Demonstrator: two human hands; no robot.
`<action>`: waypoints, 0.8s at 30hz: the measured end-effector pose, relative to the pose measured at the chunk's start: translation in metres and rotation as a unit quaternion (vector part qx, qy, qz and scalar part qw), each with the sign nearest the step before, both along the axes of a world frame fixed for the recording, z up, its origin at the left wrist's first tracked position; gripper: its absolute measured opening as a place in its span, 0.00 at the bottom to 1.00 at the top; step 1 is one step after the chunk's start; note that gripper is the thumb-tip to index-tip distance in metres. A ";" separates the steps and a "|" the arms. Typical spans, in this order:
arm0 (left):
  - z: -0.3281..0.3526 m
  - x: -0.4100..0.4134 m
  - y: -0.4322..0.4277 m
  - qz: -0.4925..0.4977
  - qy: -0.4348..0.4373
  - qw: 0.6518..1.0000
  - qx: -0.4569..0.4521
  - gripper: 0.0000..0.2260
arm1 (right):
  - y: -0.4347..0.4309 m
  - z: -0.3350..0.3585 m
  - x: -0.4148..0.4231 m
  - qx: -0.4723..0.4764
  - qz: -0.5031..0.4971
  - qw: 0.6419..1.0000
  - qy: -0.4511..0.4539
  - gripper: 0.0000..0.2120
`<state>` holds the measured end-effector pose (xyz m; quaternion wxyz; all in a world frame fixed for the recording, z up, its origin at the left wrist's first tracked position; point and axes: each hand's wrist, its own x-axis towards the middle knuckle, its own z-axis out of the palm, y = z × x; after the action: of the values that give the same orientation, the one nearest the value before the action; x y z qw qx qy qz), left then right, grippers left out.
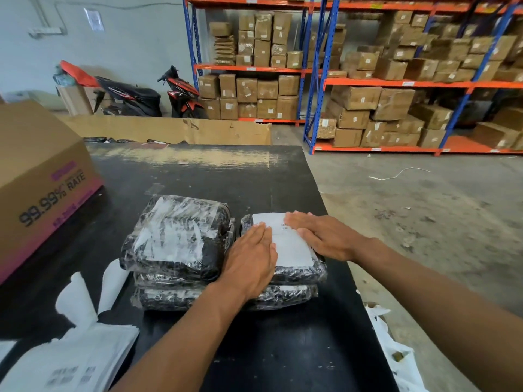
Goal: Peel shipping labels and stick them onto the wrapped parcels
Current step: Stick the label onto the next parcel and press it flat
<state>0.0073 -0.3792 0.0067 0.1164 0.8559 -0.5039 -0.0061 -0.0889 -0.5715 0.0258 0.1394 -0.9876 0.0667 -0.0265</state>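
Note:
Two stacks of black plastic-wrapped parcels sit side by side on the black table (254,349). The left stack's top parcel (175,236) carries a white label under clear wrap. On the right stack's top parcel (300,271) lies a white shipping label (291,247). My left hand (252,261) presses flat on the label's left side with straight fingers. My right hand (322,236) lies flat on its right side, fingers pointing left. A stack of label sheets (76,360) rests at the table's near left corner.
A large cardboard box (42,176) stands at the table's left. Peeled backing strips (82,301) lie near the label sheets, more white scraps (396,349) off the right edge. Beyond are a cardboard sheet, two scooters, and shelving racks (319,80) full of boxes.

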 end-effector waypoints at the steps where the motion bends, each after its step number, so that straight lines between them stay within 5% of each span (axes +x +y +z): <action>1: 0.001 -0.001 0.000 -0.001 -0.003 1.000 -0.001 0.24 | -0.010 -0.001 -0.005 -0.006 -0.027 1.000 -0.002 0.21; 4: 0.001 -0.002 0.000 -0.002 -0.004 1.000 -0.009 0.24 | -0.023 0.006 -0.003 -0.022 -0.111 0.993 -0.033 0.21; 8: 0.002 -0.002 0.001 -0.001 -0.010 1.000 -0.024 0.24 | 0.004 0.006 0.028 0.001 -0.007 1.000 -0.022 0.21; 14: 0.000 -0.002 -0.002 0.005 -0.008 1.000 -0.025 0.23 | -0.025 0.010 0.016 -0.046 -0.080 0.996 -0.012 0.21; 19: 0.002 -0.002 0.000 -0.004 -0.020 0.999 -0.027 0.24 | -0.002 0.005 0.031 -0.032 0.003 0.999 0.006 0.21; 24: -0.002 -0.002 -0.002 0.002 -0.028 0.999 -0.037 0.24 | -0.031 0.007 -0.002 -0.059 -0.123 0.991 0.005 0.21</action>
<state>0.0054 -0.3811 0.0050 0.1340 0.8518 -0.5051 0.0372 -0.0908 -0.6022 0.0331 0.0767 -0.9785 0.1867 -0.0419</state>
